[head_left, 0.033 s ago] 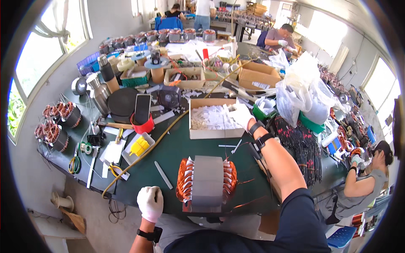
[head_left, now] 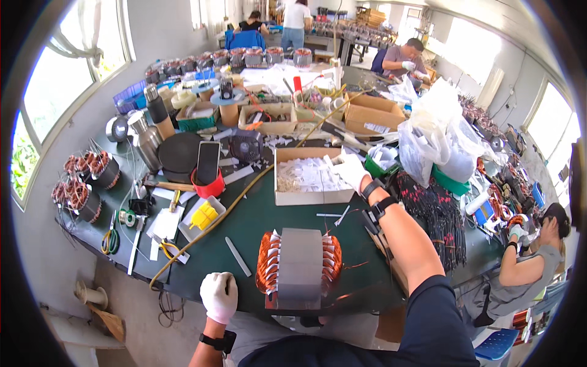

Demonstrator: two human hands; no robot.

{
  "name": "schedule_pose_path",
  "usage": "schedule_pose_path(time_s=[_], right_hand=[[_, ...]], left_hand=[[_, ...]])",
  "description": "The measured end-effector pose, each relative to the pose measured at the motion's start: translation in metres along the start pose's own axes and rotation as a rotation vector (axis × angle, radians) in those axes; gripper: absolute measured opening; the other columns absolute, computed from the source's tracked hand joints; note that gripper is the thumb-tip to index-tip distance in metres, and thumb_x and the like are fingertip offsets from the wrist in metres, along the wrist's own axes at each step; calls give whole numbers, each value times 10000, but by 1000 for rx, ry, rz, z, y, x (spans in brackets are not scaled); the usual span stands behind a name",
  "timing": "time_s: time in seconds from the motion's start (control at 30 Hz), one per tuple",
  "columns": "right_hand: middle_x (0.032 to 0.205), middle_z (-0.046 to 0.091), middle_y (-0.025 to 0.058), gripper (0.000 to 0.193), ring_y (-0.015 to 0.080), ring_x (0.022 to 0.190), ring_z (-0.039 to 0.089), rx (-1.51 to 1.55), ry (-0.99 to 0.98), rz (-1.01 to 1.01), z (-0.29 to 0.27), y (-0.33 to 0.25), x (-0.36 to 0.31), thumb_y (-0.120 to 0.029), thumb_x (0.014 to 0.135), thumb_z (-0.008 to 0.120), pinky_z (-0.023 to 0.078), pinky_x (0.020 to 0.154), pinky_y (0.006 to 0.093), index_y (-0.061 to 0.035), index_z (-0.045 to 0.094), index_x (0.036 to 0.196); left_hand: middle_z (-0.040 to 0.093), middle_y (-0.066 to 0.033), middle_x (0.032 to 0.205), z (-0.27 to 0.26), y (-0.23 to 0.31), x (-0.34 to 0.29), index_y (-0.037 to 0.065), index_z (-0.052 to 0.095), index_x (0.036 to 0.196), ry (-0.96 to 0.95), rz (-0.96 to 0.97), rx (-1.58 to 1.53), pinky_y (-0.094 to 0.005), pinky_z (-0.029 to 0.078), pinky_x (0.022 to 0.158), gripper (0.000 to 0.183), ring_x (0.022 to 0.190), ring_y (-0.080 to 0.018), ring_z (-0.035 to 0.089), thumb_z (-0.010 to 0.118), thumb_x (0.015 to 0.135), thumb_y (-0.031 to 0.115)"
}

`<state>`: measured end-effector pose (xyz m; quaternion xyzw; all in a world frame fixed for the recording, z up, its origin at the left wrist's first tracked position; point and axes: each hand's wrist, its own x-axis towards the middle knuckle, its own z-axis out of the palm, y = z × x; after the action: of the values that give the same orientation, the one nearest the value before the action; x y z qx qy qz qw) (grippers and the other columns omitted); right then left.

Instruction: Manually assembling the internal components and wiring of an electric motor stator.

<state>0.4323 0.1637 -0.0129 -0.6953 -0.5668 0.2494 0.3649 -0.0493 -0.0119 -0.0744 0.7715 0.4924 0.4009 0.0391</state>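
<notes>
Right hand at the box of white slips, wound core waiting between the hands

The step in hand appears to be picking from the open, shallow cardboard box (head_left: 313,197): the white-gloved right hand (head_left: 351,172) reaches over its right side to the small white paper-like slips (head_left: 309,174). Whether its fingers grip one cannot be told. The white-gloved left hand (head_left: 219,296) is curled into a fist at the bench (head_left: 367,290) edge, nothing visible in it. The grey cylindrical stator core with copper windings (head_left: 299,269) stands just right of the left hand, nearer the body than the right. The next move probably calls for a sure pinch and a lift clear of the box wall. A green plastic bin (head_left: 374,167) crowds the right hand's right side; beyond the left hand lie a loose pale strip (head_left: 238,256) and a long yellow cord (head_left: 238,200).
</notes>
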Motion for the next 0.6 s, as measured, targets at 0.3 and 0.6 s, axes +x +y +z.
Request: schedule_pose_path(time_s=[0.3,0.6], right_hand=[[729,651,6,111,82,631,556,245,146,-78,-90,-53,-129,-150,911,729,429,564,280,-40,722,894],[827,702,66,42,104,675,658,314,206,-36,-52,-101,-400,26,894,661,529,623,250,17,699,878]], left_hand=[[643,-130,806,-1,8,-1,26,684,881,21,38,-124,-403,518,720,71,768,-322,642,676,830,-22],[702,-130,937,-55,88,-45,34,713,977,-114,228,-455,-386,545,675,221,736,-289,680,741,771,-40]])
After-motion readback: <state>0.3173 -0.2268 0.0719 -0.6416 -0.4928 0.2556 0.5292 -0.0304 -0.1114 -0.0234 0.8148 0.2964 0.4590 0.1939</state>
